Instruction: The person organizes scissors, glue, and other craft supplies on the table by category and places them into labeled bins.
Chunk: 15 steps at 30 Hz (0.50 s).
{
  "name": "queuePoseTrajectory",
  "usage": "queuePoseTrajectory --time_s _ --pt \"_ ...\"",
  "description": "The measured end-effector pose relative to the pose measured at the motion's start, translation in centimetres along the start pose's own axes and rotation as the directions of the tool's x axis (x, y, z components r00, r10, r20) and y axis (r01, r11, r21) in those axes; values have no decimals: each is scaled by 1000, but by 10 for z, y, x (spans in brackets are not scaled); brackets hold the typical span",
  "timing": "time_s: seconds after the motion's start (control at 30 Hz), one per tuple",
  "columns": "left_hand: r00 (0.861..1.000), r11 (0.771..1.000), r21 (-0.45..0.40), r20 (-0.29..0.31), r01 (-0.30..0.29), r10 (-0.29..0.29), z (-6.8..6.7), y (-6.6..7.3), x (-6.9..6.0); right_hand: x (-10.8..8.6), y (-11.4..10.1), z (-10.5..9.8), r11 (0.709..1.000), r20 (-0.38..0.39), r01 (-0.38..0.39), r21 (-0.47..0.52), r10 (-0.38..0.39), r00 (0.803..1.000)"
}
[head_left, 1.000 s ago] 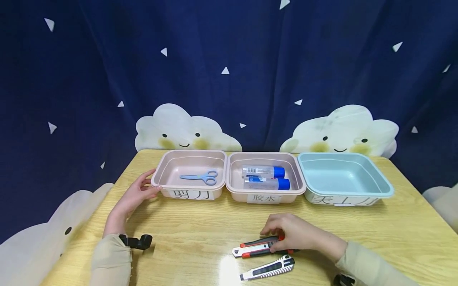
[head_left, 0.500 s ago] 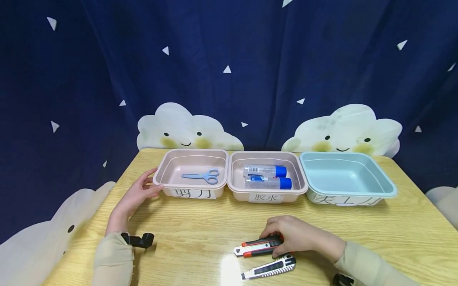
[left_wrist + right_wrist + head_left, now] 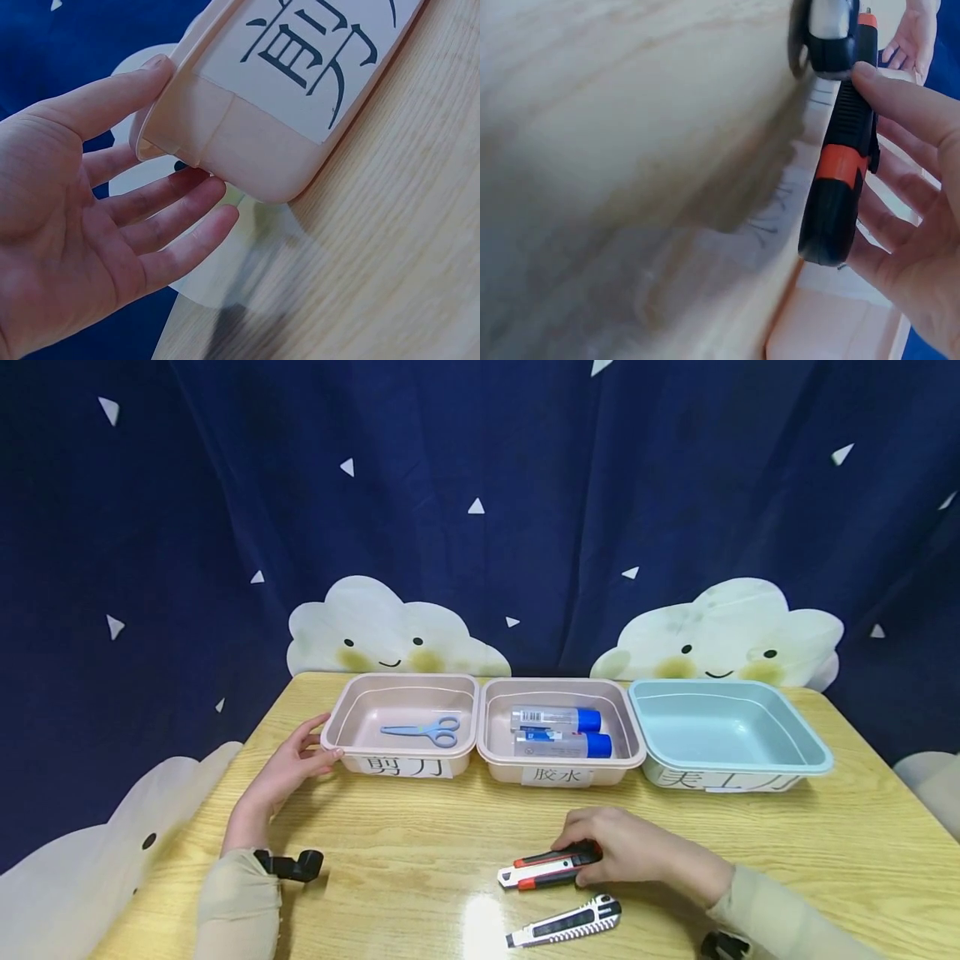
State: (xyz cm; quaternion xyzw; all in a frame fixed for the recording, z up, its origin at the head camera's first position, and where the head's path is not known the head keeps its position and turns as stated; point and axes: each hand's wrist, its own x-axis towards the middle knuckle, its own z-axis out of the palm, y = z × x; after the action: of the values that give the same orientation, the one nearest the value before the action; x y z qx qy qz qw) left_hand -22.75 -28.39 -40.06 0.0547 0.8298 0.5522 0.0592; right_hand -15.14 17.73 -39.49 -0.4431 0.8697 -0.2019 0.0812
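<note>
The red-and-black utility knife point(image 3: 551, 867) is in your right hand point(image 3: 630, 847), on the near side of the middle pink tray point(image 3: 609, 776), which serves as your landmark. You hold the knife between thumb and fingers toward its tail; whether its nose touches the table, you can't tell from here. Expect it to be light, stiff and hardly fragile; the ribbed black handle should grip well, while the pale metal strip is likely slicker. The tail half is the sensible hold, clear of the nose; whether any blade is out is too small to see. Its nose points left and slightly toward you, the long axis running roughly along the tray's front edge.

Nearer you than that, farther from the tray, lies a white-and-black utility knife point(image 3: 566, 925). Inside the tray are two glue bottles point(image 3: 558, 743). Left of it, your left hand point(image 3: 285, 770) rests relaxed, thumb on the rim of the scissors tray point(image 3: 363, 731). Right of it sits the blue tray point(image 3: 708, 727).
</note>
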Motion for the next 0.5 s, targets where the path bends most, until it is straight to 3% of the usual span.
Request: queuePoseTrajectory --time_s 0.5 --pt "1000 1000 -1 0 -14 14 0 -3 0 -20 7 -45 989 -130 -70 -128 53 990"
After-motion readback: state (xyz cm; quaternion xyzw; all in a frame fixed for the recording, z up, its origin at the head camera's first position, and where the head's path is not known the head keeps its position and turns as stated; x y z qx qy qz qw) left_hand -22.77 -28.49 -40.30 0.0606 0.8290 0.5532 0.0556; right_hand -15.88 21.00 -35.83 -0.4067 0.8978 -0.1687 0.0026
